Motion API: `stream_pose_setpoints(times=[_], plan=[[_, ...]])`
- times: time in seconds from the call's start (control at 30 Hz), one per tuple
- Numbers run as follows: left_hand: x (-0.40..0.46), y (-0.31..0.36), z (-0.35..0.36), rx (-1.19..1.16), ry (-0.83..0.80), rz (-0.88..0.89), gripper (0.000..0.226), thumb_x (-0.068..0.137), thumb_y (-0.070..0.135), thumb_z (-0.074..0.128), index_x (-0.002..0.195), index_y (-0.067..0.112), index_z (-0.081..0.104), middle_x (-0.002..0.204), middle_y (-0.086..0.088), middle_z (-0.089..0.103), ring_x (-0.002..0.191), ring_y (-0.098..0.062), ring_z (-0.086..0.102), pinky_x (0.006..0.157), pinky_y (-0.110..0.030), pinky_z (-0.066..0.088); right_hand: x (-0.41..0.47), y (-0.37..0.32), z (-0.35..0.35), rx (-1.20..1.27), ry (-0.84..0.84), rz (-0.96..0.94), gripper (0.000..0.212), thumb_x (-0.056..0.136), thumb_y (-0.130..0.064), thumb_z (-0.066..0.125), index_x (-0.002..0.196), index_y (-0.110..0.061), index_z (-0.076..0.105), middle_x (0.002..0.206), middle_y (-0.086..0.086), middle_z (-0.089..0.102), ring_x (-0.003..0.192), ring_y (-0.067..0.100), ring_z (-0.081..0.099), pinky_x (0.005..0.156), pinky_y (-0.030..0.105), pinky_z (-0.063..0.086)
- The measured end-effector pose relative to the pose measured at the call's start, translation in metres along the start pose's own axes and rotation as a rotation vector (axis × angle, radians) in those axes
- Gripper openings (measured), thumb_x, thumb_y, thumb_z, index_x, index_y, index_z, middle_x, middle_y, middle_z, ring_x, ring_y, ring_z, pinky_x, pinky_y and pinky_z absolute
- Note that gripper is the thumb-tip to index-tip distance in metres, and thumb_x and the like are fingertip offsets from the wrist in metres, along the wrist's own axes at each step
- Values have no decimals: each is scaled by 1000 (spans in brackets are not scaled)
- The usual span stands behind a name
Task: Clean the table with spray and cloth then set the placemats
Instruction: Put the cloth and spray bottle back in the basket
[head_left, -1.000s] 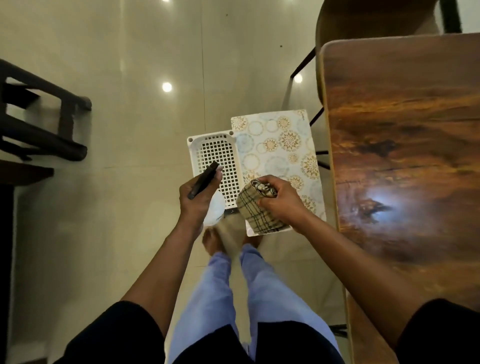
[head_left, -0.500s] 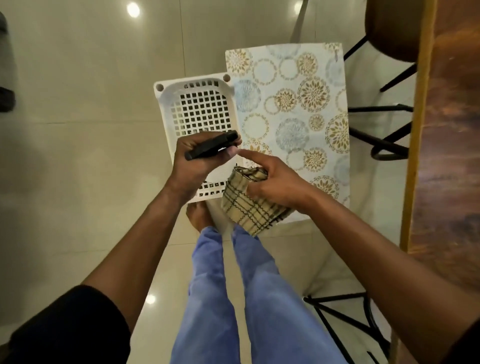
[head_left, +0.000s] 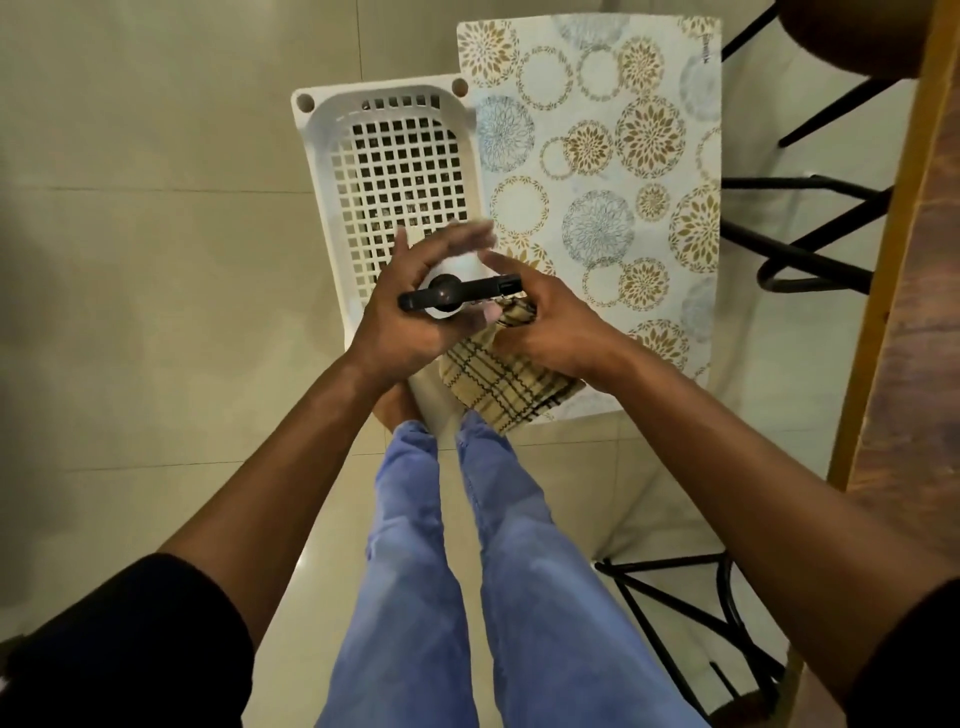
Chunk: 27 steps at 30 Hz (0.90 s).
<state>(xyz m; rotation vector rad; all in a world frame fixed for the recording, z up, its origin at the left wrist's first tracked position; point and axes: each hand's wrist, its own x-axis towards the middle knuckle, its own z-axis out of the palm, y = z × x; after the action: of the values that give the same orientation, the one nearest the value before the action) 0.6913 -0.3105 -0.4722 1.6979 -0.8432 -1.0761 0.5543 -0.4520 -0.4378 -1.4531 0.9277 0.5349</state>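
Placemat (head_left: 597, 208): pale blue-white ground printed with round floral medallions in gold-brown and grey-blue. Cloth (head_left: 498, 379): beige with a dark plaid check; basket (head_left: 332, 171): white plastic with a square-grid perforated bottom; spray bottle (head_left: 457, 297): black nozzle head on a white body. Table (head_left: 914, 312): dark brown wood grain with a lighter yellow-tan edge; trousers (head_left: 415, 545): light blue; sleeves (head_left: 130, 649): black; floor (head_left: 156, 312): glossy cream tile.

Light: dim, warm | Glare: soft sheen on floor tiles (head_left: 130, 312) | Blur: left hand (head_left: 415, 306) fingertips, probably motion | Edges: wide-angle bowing
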Motion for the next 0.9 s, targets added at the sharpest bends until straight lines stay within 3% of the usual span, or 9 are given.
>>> stream_pose_setpoints(times=[0.07, 0.17, 0.3, 0.4, 0.47, 0.6, 0.73, 0.8, 0.9], plan=[[-6, -4, -2, 68, -8, -33, 95, 85, 38, 81, 164, 15, 34, 166, 2, 44, 161, -15, 26, 127, -71, 0, 1, 3, -1, 32, -14, 15, 93, 83, -6, 74, 160, -39, 33, 146, -4, 56, 122, 13, 63, 102, 38, 56], [-11, -13, -8, 188, -74, -153, 111, 74, 35, 70, 169, 17, 17, 176, -3, 20, 166, -29, 1, 130, -64, 2, 1, 5, 0, 56, -37, 23, 97, 82, 2, 72, 160, -40, 32, 154, -1, 49, 112, 10, 67, 80, 24, 60], [-16, -25, -14, 345, -102, -127, 110, 76, 10, 82, 168, 15, 22, 169, -10, 27, 156, -30, 30, 120, -53, 42, 0, 4, 1, 79, -26, 14, 96, 83, 5, 70, 160, -39, 34, 163, 0, 40, 95, 5, 73, 74, 22, 60], [-16, -30, -17, 407, -86, -78, 109, 75, 8, 88, 166, 15, 29, 163, -11, 36, 146, -32, 43, 103, -51, 55, -2, 5, 2, 86, -26, 13, 94, 84, 5, 70, 161, -36, 34, 159, 3, 45, 100, 10, 72, 73, 22, 58], [-15, -33, -20, 439, -89, -29, 106, 74, 12, 90, 164, 15, 32, 161, -11, 41, 144, -33, 46, 102, -56, 56, -3, 6, 3, 89, -26, 21, 93, 84, 6, 70, 161, -35, 34, 154, 3, 50, 103, 9, 70, 72, 21, 57], [-17, -29, -22, 446, -136, -94, 116, 74, 6, 91, 168, 20, 24, 169, -7, 33, 148, -33, 43, 106, -54, 54, -10, 5, 6, 62, 8, 50, 88, 85, 4, 71, 158, -32, 37, 135, 6, 61, 87, 12, 74, 69, 27, 61], [-32, -13, -27, 351, -51, -262, 121, 76, -18, 65, 171, 27, 6, 179, 1, 12, 162, -23, 21, 112, -26, 39, -29, -7, -1, -6, -30, 175, 55, 87, -2, 74, 136, -17, 54, 110, 10, 71, 92, 29, 76, 82, 47, 64], [-47, -1, -33, 243, 100, -329, 109, 76, -19, 55, 169, 26, 21, 175, 3, 28, 160, -13, 27, 116, -17, 32, -45, -17, -12, -48, -122, 153, 35, 85, -1, 75, 118, -7, 65, 102, 15, 77, 89, 32, 78, 80, 47, 65], [-65, 16, -47, 137, 310, -343, 68, 82, -15, 52, 140, 19, 65, 131, 7, 73, 131, -5, 63, 103, -23, 53, -72, -40, -34, -19, -304, 77, 23, 84, 3, 78, 107, 0, 74, 97, 15, 79, 84, 29, 78, 72, 35, 62]])
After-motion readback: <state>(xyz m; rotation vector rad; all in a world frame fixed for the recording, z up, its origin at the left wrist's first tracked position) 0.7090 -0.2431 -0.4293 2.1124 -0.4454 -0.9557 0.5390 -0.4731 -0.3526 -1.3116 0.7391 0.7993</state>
